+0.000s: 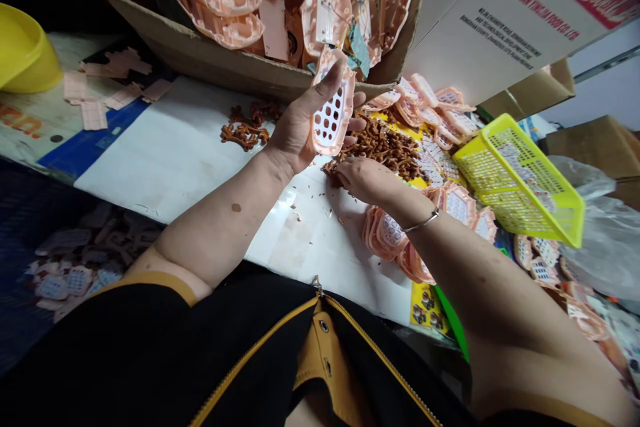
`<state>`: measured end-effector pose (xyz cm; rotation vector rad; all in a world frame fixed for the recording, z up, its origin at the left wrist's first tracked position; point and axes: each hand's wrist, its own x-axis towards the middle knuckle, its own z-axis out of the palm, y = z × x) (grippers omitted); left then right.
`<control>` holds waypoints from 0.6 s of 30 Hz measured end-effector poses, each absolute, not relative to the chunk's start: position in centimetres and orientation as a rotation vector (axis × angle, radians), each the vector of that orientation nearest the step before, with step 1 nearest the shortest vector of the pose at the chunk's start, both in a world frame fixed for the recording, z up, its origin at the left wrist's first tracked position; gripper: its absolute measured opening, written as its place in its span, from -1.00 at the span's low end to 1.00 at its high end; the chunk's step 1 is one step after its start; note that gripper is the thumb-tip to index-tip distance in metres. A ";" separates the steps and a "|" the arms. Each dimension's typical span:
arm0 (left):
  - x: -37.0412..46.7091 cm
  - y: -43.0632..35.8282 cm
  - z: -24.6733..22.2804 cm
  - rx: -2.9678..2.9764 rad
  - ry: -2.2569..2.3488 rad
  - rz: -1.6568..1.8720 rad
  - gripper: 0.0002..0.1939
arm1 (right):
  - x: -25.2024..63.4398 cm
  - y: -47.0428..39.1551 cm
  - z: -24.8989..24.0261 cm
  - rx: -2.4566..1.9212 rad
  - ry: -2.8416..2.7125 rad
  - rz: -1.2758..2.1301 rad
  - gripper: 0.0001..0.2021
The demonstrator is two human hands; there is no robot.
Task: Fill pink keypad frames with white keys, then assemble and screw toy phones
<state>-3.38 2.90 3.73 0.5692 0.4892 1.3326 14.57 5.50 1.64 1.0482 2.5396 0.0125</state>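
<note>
Tilted up in my left hand [296, 125] is a pink plastic shell [332, 113] with a white insert full of dark holes. My thumb lies over its upper part and the fingers wrap behind it. My right hand [361, 179] is down at the near edge of a pile of small brown plastic parts [393, 147]. Its fingertips are bent into the pile, and whether they pinch a piece is hidden. A smaller cluster of brown parts [246, 133] lies left of my left wrist.
A cardboard box [240, 70] of pink shells and wired boards stands behind. Right are stacked pink shells [387, 230], more shells [425, 103], and a tilted yellow basket [520, 180]. Flat pink pieces [85, 97] and a yellow container [25, 50] are left. White board [165, 153] covers the table.
</note>
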 end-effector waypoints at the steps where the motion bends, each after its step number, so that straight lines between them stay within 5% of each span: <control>1: -3.3 3.0 3.6 0.550 0.499 1.322 -0.43 | 14.8 5.5 1.8 1.100 2.559 0.036 -0.72; 7: -2.3 3.2 2.9 0.510 0.461 1.343 -0.38 | 16.1 2.8 5.4 1.613 3.083 0.365 -0.77; 18: -0.6 1.9 2.2 0.585 0.341 1.293 -0.19 | 13.7 -1.5 5.5 1.081 3.398 0.927 -0.87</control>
